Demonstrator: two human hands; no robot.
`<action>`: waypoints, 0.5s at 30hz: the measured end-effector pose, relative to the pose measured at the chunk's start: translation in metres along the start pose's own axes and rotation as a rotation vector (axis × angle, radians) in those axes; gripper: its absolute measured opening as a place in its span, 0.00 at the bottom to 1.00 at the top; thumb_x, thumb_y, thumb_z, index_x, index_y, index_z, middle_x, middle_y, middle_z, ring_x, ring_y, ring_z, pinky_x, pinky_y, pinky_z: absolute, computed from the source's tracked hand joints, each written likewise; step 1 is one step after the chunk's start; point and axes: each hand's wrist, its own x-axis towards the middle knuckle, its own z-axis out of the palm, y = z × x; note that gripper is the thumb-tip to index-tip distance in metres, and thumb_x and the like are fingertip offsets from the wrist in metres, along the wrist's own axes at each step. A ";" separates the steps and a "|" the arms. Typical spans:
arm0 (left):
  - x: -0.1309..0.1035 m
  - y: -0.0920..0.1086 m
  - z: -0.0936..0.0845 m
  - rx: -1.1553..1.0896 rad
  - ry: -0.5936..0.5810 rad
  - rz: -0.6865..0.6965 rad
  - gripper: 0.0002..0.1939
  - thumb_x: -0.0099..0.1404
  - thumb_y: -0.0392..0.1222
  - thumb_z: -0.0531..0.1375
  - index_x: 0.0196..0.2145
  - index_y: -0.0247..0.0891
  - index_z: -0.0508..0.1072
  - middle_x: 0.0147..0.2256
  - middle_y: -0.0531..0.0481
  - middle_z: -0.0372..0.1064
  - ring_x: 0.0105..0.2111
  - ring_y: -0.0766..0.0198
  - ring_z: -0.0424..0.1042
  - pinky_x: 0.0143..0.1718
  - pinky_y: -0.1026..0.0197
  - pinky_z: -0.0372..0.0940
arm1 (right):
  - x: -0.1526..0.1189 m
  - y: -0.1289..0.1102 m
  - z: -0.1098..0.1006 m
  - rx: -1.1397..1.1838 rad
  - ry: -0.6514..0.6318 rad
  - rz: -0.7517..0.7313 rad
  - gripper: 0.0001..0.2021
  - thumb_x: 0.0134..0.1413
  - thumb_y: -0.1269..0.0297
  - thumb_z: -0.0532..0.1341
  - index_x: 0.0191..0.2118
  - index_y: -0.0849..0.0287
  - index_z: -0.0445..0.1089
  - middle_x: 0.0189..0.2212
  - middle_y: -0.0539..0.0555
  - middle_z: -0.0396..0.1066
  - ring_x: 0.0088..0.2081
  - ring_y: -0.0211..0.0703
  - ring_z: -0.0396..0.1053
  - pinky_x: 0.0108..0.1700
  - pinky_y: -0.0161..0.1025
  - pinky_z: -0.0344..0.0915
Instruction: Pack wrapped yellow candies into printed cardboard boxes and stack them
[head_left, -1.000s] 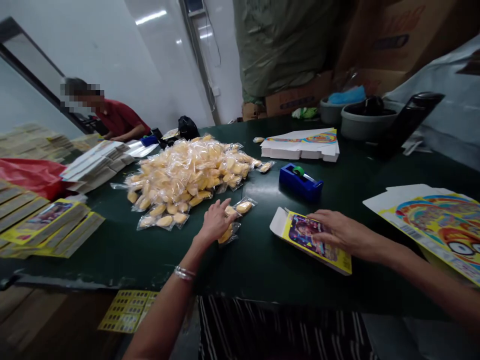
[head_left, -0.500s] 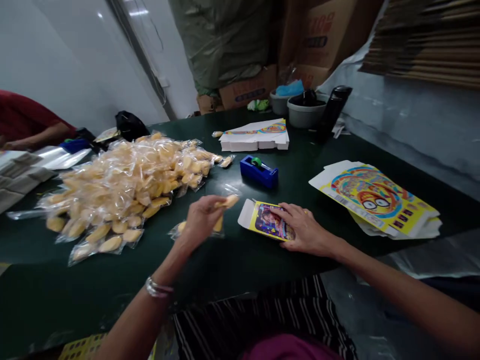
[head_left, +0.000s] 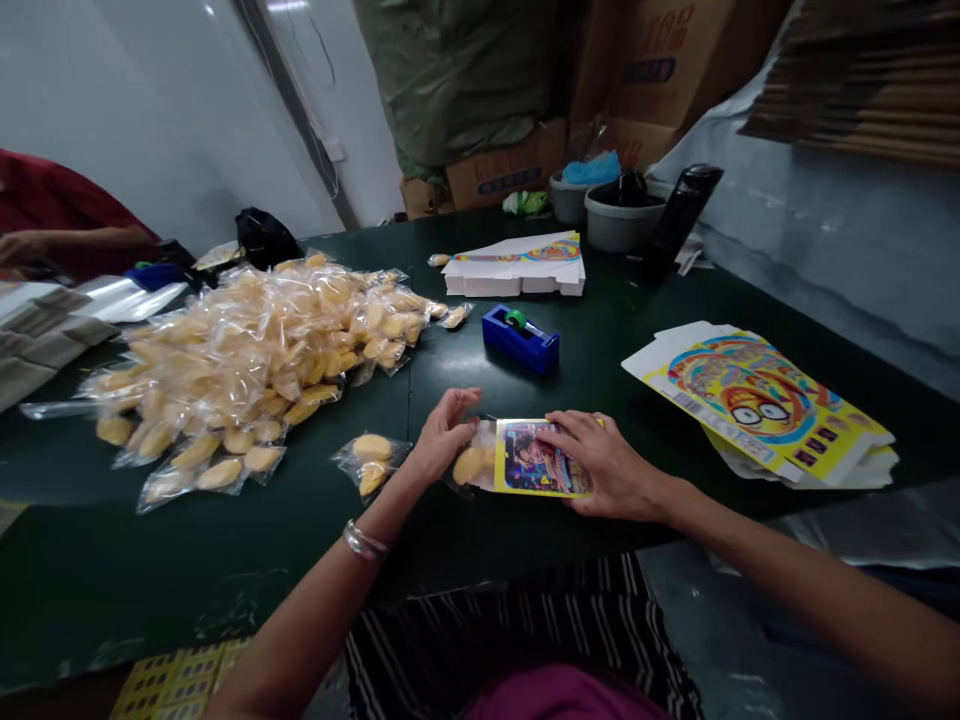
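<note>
My left hand [head_left: 444, 432] is at the left end of a small yellow printed box [head_left: 544, 460], its fingers curled at a clear packet of pale yellow oval pieces [head_left: 471, 464]. The packet lies partly in the box's open end. My right hand [head_left: 615, 465] grips the box from the right, fingers over its top face; its thumb is on the near side. Another clear packet [head_left: 370, 462] with two oval pieces lies on the table, left of my left wrist. Part of the left fingertips is hard to make out.
A large heap of similar packets [head_left: 262, 340] covers the table's left side. A blue tape dispenser [head_left: 520, 340] stands beyond the box. Flat yellow cartons [head_left: 765, 400] are stacked right, white cartons [head_left: 517, 268] behind. Grey tubs [head_left: 622, 220] stand far back; a person in red [head_left: 67, 215] is at left.
My left hand has brought the packet down and right to the box's open end. The box has turned slightly, lying more level, still under my right hand.
</note>
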 end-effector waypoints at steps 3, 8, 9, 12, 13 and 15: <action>-0.008 -0.001 -0.017 0.008 0.172 -0.068 0.23 0.58 0.33 0.53 0.52 0.41 0.65 0.59 0.43 0.64 0.61 0.54 0.62 0.57 0.49 0.63 | 0.001 0.001 0.000 0.004 -0.016 -0.004 0.41 0.41 0.61 0.66 0.65 0.57 0.56 0.64 0.68 0.55 0.63 0.67 0.53 0.58 0.63 0.53; -0.048 0.014 -0.045 0.088 0.080 -0.234 0.17 0.59 0.41 0.61 0.48 0.43 0.73 0.43 0.47 0.74 0.42 0.54 0.72 0.46 0.50 0.68 | 0.002 0.001 -0.001 0.016 -0.020 -0.007 0.41 0.42 0.61 0.65 0.65 0.57 0.56 0.64 0.69 0.55 0.62 0.67 0.54 0.56 0.63 0.54; -0.054 0.017 -0.043 0.085 0.001 -0.258 0.15 0.59 0.40 0.61 0.45 0.42 0.75 0.39 0.48 0.75 0.37 0.57 0.72 0.43 0.52 0.68 | 0.002 0.000 -0.001 0.014 -0.023 -0.018 0.41 0.41 0.61 0.65 0.65 0.56 0.56 0.64 0.68 0.55 0.62 0.68 0.54 0.56 0.63 0.54; -0.056 0.023 -0.021 0.021 -0.125 -0.281 0.10 0.60 0.34 0.58 0.39 0.39 0.77 0.33 0.50 0.75 0.30 0.61 0.72 0.37 0.56 0.69 | 0.000 0.000 0.000 -0.006 -0.014 -0.058 0.41 0.40 0.62 0.65 0.64 0.55 0.58 0.64 0.68 0.55 0.62 0.69 0.54 0.57 0.65 0.52; -0.051 0.024 -0.011 -0.006 -0.139 -0.284 0.10 0.60 0.33 0.57 0.38 0.37 0.77 0.32 0.49 0.76 0.30 0.62 0.73 0.36 0.57 0.70 | -0.001 0.001 0.002 -0.016 0.004 -0.067 0.40 0.40 0.63 0.65 0.64 0.55 0.58 0.64 0.68 0.56 0.62 0.69 0.55 0.56 0.65 0.52; -0.040 0.025 0.005 -0.057 -0.178 -0.285 0.12 0.61 0.32 0.57 0.42 0.34 0.75 0.34 0.46 0.78 0.31 0.61 0.76 0.34 0.59 0.71 | -0.004 0.005 0.007 -0.027 0.058 -0.076 0.40 0.41 0.62 0.64 0.64 0.54 0.57 0.63 0.67 0.57 0.61 0.69 0.57 0.55 0.64 0.54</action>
